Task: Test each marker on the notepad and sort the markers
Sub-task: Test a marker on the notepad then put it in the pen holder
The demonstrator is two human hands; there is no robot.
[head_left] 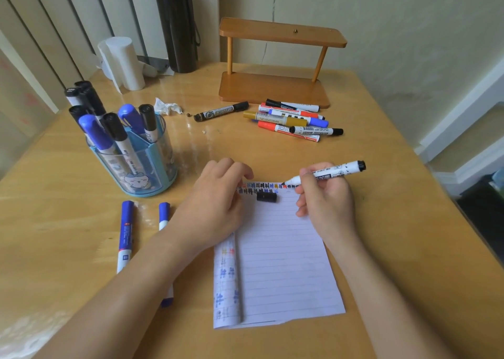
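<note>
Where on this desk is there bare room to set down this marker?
Bare tabletop right of the notepad, and a patch between the pen holder and the marker pile. Crowded at that pile by the wooden shelf.

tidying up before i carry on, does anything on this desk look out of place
A crumpled white tissue lies on the wooden table beside the blue plastic pen holder, with small crumbs nearby. A loose black marker cap sits on the lined paper notepad, whose left pages curl over.

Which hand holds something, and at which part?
The right hand holds the white-barrelled black marker by its front barrel, near the tip. The left hand holds nothing; it presses the lined paper notepad.
</note>
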